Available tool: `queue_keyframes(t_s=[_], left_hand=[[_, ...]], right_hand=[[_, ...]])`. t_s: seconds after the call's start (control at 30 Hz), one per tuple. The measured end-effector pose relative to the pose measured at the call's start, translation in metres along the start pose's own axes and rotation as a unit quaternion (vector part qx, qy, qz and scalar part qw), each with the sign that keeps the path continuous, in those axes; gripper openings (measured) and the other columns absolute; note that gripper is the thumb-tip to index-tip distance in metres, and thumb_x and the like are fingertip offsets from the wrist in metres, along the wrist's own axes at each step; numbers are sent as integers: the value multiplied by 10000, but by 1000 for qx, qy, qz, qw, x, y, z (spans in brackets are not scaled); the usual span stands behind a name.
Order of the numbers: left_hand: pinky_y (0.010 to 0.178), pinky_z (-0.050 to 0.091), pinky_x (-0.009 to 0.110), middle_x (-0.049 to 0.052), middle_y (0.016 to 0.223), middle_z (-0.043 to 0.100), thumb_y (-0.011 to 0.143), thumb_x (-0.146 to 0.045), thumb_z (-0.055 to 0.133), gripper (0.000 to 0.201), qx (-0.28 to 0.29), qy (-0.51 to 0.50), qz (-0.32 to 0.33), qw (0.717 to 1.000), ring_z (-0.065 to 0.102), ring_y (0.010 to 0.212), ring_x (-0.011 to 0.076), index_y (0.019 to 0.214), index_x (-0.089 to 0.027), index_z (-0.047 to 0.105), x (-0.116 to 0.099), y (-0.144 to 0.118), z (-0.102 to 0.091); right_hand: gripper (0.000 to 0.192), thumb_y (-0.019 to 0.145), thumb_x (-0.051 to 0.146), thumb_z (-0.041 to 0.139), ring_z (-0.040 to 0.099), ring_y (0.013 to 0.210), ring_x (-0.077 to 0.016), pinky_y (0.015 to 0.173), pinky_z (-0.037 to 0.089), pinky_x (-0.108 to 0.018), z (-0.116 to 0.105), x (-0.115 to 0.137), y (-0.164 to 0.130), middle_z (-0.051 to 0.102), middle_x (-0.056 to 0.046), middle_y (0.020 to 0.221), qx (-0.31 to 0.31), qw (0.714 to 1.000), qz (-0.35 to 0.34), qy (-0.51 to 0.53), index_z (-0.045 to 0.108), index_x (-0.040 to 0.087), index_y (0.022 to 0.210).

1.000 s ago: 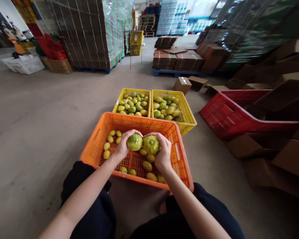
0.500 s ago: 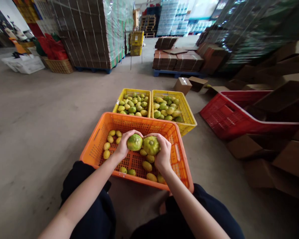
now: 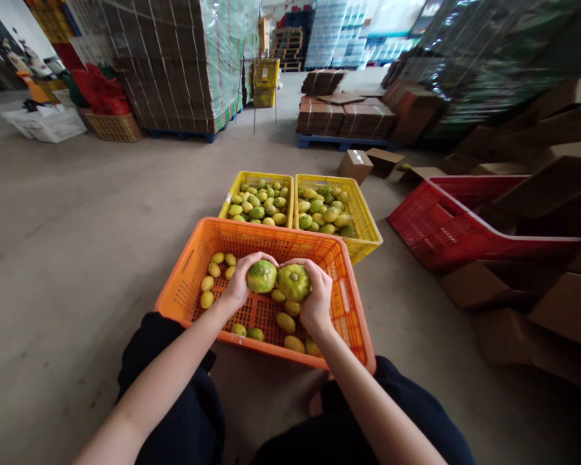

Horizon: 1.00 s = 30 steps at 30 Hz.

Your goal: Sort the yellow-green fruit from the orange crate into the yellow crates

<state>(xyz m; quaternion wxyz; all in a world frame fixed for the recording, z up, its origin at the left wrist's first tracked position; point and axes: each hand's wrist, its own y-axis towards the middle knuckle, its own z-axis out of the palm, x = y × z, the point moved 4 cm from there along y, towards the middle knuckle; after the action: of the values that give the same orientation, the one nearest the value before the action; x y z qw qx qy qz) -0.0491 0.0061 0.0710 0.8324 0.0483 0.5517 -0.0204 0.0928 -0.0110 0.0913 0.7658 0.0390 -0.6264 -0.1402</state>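
Observation:
My left hand (image 3: 241,281) is wrapped round a green papaya (image 3: 261,276), its stem end turned up toward me. A yellower, ribbed papaya (image 3: 294,283) sits in my right hand (image 3: 319,296), whose fingers curl over its far side. The two fruits are held side by side, close together, above an orange plastic crate (image 3: 184,287). Inside that crate, small yellow papayas (image 3: 206,299) lie along the left, and larger yellow-green ones (image 3: 285,322) lie at the right, partly hidden by my right hand. Two green ones (image 3: 255,334) rest by the near wall.
Two yellow crates (image 3: 368,223) filled with papayas stand against the orange crate's far side. A red crate (image 3: 423,236) and several cardboard boxes (image 3: 484,284) are at the right. Flattened cartons on a blue pallet (image 3: 319,141) and a wrapped stack (image 3: 164,71) stand farther back.

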Motion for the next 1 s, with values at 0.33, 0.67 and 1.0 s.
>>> queue_keyframes(t_s=[0.33,0.67,1.0], left_hand=[[709,449,266,47,765,685,803,-424,494,355,-9,3,-10,1000,587,724,170,672,-165,698,2,1,-1],[686,432,246,44,733,669,799,-418,495,358,-13,6,-10,1000,564,705,158,670,-160,706,-2,-1,2],[678,435,257,49,748,680,784,-418,499,343,-25,12,-23,999,571,697,162,681,-162,703,-1,-1,1]], right_hand=[[343,854,394,520,623,702,-204,720,498,-319,-2,-6,1,704,-33,722,-13,1000,13,8,734,189,681],[345,843,396,521,623,694,-203,720,498,-321,-1,-5,1,706,-35,716,-17,999,26,12,724,184,663],[342,842,406,523,633,718,-213,746,499,-333,-2,-10,0,718,-41,745,-22,999,31,15,721,184,675]])
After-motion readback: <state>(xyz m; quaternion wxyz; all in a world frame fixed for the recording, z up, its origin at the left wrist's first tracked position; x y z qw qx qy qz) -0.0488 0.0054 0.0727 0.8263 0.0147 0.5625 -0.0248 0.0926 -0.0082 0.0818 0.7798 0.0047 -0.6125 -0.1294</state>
